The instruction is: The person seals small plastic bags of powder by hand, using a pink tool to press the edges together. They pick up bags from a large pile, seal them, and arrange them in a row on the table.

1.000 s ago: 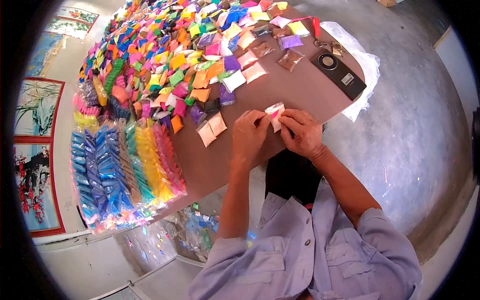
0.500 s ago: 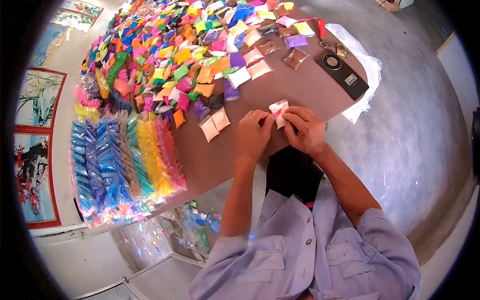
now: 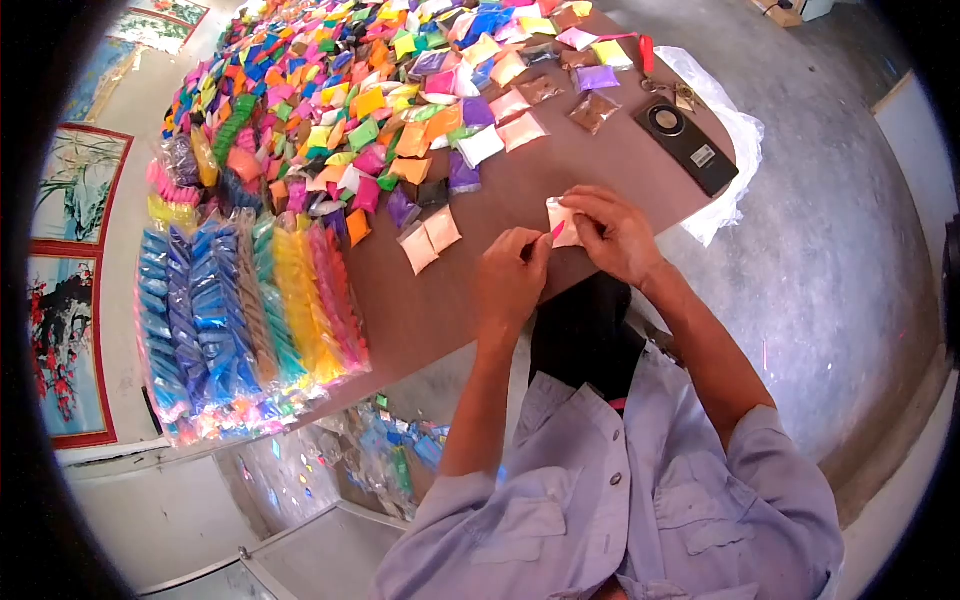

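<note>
A small clear packet of pale peach filling (image 3: 568,228) is held up in front of me over the table's near edge. My right hand (image 3: 618,238) pinches it by its upper right side between thumb and fingers. My left hand (image 3: 514,278) is closed in a pinch at the packet's left side. A small bright pink strip (image 3: 558,230) sticks out from the left fingertips across the packet's face; its kind is too small to tell. Two similar peach packets (image 3: 430,240) lie on the brown table (image 3: 400,320) to the left.
A large heap of colourful packets (image 3: 370,105) covers the table's far left. Rows of bagged packets (image 3: 250,310) stand at its left end. A black phone (image 3: 690,147) and keys with a red strap (image 3: 647,58) lie at right, near white plastic sheeting (image 3: 715,215).
My right hand has shifted slightly up and to the right on the packet, showing more of its face. The pink strip now points more clearly from the left fingertips.
</note>
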